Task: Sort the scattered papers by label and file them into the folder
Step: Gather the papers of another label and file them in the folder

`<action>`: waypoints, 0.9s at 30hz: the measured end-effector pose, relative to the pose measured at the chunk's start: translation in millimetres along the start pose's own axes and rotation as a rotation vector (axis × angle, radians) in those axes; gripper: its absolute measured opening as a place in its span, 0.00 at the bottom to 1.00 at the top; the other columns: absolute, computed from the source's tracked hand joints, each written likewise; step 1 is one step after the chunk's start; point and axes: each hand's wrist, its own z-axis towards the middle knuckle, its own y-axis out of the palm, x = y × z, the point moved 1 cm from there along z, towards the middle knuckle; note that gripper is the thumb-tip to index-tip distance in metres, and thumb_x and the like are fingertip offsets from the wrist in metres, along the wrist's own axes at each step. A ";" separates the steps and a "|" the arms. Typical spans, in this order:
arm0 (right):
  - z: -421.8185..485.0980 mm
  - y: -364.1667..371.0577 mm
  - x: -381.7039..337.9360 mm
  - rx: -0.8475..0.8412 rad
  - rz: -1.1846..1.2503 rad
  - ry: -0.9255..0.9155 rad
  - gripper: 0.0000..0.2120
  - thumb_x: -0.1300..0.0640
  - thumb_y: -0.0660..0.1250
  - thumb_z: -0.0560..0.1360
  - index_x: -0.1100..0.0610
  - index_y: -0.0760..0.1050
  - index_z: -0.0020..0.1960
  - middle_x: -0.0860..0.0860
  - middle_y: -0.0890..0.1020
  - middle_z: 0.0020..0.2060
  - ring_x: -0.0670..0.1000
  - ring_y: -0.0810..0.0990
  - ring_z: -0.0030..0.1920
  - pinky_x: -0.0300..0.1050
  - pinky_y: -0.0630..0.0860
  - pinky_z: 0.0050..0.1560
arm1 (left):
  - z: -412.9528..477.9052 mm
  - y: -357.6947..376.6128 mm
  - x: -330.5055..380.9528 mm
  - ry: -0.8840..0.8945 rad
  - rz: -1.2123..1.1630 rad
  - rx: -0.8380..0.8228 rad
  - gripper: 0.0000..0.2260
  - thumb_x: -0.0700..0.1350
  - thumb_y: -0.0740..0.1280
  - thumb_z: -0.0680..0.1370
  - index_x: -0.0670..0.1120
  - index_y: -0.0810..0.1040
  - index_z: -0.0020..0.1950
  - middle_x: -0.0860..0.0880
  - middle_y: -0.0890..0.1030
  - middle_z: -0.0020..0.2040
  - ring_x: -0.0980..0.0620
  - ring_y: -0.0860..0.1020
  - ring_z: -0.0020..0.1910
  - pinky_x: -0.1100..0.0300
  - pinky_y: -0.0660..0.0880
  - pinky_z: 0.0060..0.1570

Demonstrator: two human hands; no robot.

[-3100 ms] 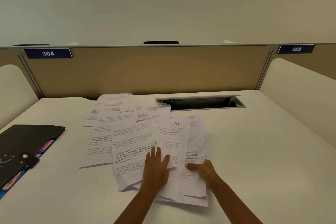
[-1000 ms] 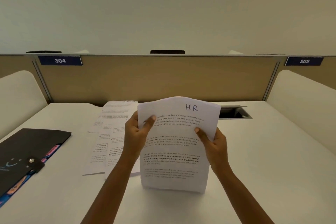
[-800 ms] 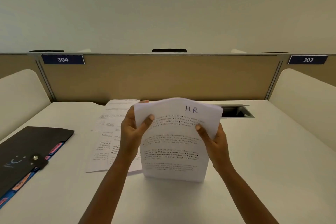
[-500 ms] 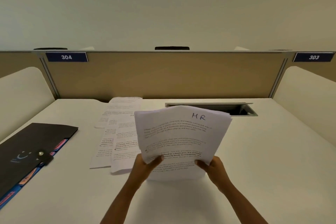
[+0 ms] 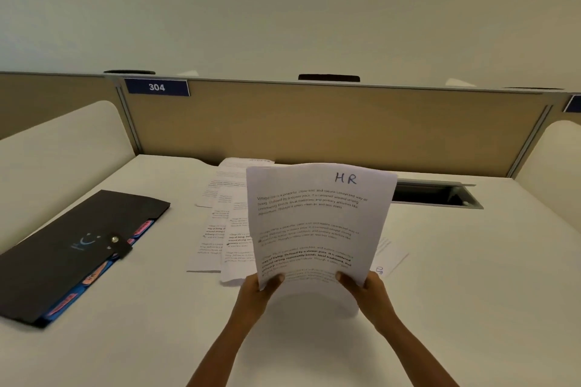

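Both hands, left hand [image 5: 262, 287] and right hand [image 5: 364, 287], pinch the HR sheets [image 5: 314, 223] by their bottom edge, lifted off the desk [image 5: 471, 276]. Sorting looks half done. Beyond lie the remaining papers [image 5: 223, 223]; the closed folder [image 5: 72, 248], left, needs unsnapping before filing.

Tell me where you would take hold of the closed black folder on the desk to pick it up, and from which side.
Probably the near right corner of the black folder, coming from the right. It lies flat and closed, its snap strap fastened; that long edge, where the coloured tabs show, faces bare desk. Both the left hand and right hand grip the HR stack, so one must let go first.
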 end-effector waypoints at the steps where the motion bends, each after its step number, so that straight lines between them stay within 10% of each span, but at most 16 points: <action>1: 1.3 3.1 -2.6 0.002 0.001 0.004 0.09 0.60 0.65 0.74 0.55 0.76 0.54 0.47 0.80 0.45 0.48 0.80 0.45 0.34 0.79 0.41 | -1.2 -3.4 0.8 -0.011 0.000 -0.004 0.08 0.41 0.65 0.76 0.55 0.74 0.48 0.54 0.79 0.48 0.47 0.78 0.52 0.69 0.78 0.41; 10: 6.9 48.3 -44.5 -0.083 0.243 0.096 0.09 0.57 0.68 0.73 0.55 0.76 0.53 0.51 0.84 0.45 0.47 0.85 0.39 0.39 0.80 0.34 | -11.1 -70.7 17.3 -0.200 -0.256 0.028 0.07 0.43 0.62 0.78 0.46 0.76 0.54 0.48 0.83 0.51 0.50 0.83 0.46 0.60 0.79 0.41; 16: 4.1 90.7 -50.4 -0.185 0.405 0.202 0.33 0.42 0.78 0.55 0.56 0.77 0.55 0.54 0.85 0.47 0.58 0.84 0.47 0.54 0.81 0.45 | -12.7 -115.1 15.1 -0.324 -0.360 -0.015 0.07 0.43 0.60 0.78 0.45 0.77 0.53 0.47 0.84 0.47 0.49 0.83 0.43 0.58 0.80 0.39; 20: 4.8 116.6 -51.4 -0.175 0.438 0.249 0.14 0.59 0.68 0.72 0.58 0.75 0.57 0.56 0.84 0.49 0.59 0.84 0.47 0.54 0.81 0.46 | -13.4 -141.9 4.8 -0.352 -0.329 -0.007 0.07 0.45 0.61 0.78 0.46 0.76 0.53 0.45 0.83 0.51 0.44 0.82 0.48 0.54 0.80 0.44; 27: 7.2 152.7 -55.0 -0.126 0.368 0.365 0.08 0.67 0.65 0.73 0.59 0.75 0.51 0.59 0.83 0.46 0.61 0.82 0.43 0.48 0.82 0.33 | -14.8 -183.1 -12.2 -0.305 -0.087 0.029 0.06 0.44 0.62 0.78 0.46 0.76 0.53 0.49 0.83 0.49 0.53 0.82 0.43 0.64 0.78 0.39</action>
